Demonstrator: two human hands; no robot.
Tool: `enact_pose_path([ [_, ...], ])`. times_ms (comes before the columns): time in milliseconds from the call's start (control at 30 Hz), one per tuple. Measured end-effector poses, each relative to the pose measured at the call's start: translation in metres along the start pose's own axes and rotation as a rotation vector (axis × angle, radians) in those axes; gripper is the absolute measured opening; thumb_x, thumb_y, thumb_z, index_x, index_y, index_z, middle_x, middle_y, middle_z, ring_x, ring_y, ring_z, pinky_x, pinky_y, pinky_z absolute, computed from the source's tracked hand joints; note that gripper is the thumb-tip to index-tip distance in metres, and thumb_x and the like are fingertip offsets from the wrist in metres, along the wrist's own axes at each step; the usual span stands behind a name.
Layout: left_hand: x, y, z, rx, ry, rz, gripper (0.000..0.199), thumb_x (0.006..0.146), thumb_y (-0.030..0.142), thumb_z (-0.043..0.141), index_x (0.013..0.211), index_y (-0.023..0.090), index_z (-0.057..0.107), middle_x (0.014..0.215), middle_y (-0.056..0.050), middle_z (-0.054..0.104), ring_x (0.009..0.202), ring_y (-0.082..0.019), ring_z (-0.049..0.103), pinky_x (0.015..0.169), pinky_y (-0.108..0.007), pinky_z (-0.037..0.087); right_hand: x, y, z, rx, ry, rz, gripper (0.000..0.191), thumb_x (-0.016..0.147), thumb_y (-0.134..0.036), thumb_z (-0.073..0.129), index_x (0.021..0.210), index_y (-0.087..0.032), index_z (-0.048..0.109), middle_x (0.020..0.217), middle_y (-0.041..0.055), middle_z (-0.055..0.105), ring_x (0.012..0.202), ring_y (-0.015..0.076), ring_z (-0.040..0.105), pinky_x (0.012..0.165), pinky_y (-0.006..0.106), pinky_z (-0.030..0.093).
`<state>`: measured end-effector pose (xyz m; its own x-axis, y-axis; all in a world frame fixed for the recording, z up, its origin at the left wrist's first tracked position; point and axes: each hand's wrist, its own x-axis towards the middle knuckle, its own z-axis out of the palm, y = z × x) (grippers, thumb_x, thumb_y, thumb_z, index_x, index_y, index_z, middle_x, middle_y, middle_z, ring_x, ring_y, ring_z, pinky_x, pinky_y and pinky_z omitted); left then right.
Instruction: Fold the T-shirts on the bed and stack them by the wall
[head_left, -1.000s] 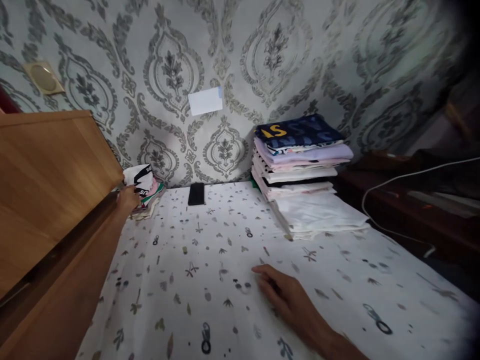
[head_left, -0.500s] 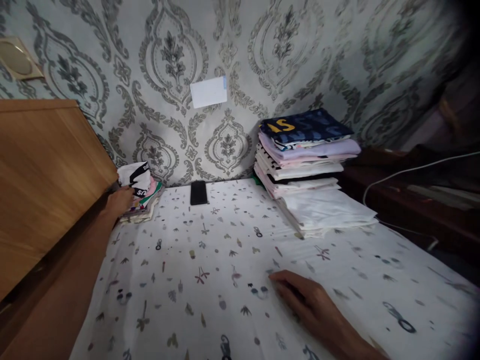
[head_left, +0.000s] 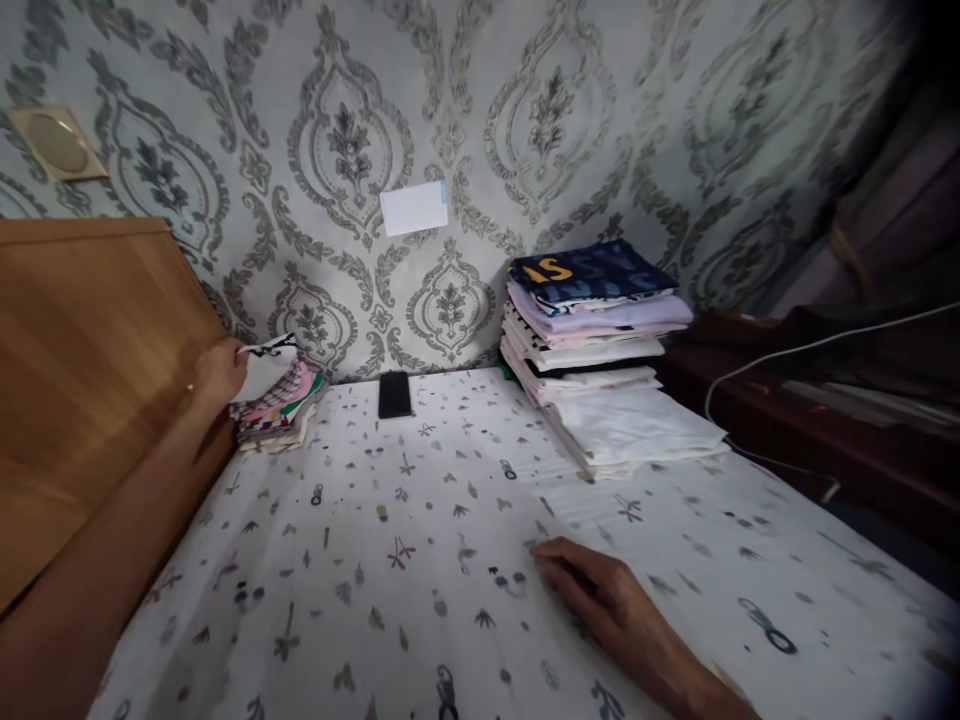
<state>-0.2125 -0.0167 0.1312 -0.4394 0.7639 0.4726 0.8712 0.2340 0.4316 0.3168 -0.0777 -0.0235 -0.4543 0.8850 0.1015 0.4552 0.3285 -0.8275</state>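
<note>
At the far left, my left hand [head_left: 223, 370] is closed on the edge of a white folded garment with black print [head_left: 264, 368]. It raises that edge off a small stack of folded clothes [head_left: 279, 432], which has pink, green and checked layers. The garment's far side still seems to touch the stack. My right hand [head_left: 600, 595] rests on the patterned white sheet [head_left: 337, 590], holding nothing, with its fingers loosely bent and a gap between them.
A tall pile of folded clothes [head_left: 592, 330], dark blue on top, stands at the right by the wall. A black phone [head_left: 394, 395] lies near the wall. Wooden furniture [head_left: 97, 370] borders the left side. A white cable [head_left: 810, 350] runs at the right.
My left hand has moved up and pulled the edge of the white garment upward, uncovering a checked layer. My right hand stays put. The view has shifted slightly.
</note>
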Motion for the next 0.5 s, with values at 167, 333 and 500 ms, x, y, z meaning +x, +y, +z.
enact_pose_path([
  [167,-0.044,0.055,-0.025,-0.399,0.007,-0.072,0.011,0.079,0.026,0.056,0.074,0.018,0.053,0.061,0.004,0.047,0.061,-0.014,0.046,0.057,-0.023,0.036,-0.004,0.002,0.000,0.019,-0.027,0.035,0.043,0.094,-0.052,0.046,0.111,-0.019,0.067,0.076,0.0042,0.066,0.066,0.0198,0.063,0.058,0.031,0.053],
  [333,-0.137,0.113,-0.017,-0.866,-0.254,-0.276,0.030,0.062,0.039,0.077,0.077,0.018,0.062,0.060,0.002,0.060,0.053,-0.015,0.056,0.049,-0.024,0.042,-0.027,-0.034,0.017,-0.095,0.051,-0.259,0.065,0.086,-0.047,0.065,0.145,-0.028,0.046,0.144,0.0118,0.052,0.127,0.0281,0.055,0.100,0.045,0.051],
  [500,-0.224,0.171,-0.002,-1.113,-0.496,-0.393,0.031,0.057,0.030,0.084,0.080,0.017,0.067,0.067,-0.001,0.069,0.059,-0.018,0.065,0.053,-0.025,0.050,-0.049,-0.078,0.046,-0.070,0.087,-0.501,0.069,0.089,-0.037,0.064,0.152,-0.026,0.038,0.154,0.0144,0.042,0.141,0.0294,0.042,0.110,0.050,0.044],
])
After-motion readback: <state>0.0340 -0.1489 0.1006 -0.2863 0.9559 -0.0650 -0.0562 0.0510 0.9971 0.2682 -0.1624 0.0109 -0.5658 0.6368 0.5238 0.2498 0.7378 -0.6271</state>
